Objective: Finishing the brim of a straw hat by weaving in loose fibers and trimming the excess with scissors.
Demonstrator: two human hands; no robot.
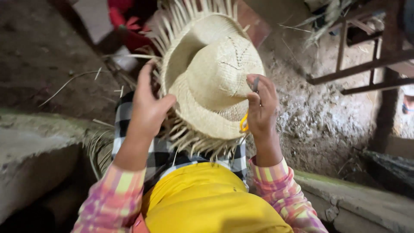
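Pale woven straw hat [215,82], brim edge unfinished and frayed; left hand [148,105] grips brim, right hand [261,108] grips yellow-handled scissors [245,123] at crown.

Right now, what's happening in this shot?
A person holds a half-woven straw hat up in both hands. The left hand grips the brim on one side; the right hand presses the other side while also holding a small yellow-handled tool. Loose straw ends stick out all around the brim. A checked cloth lies across the lap.

Dim earthen floor [47,56], concrete ledge [371,203], perhaps wooden frame [366,64]
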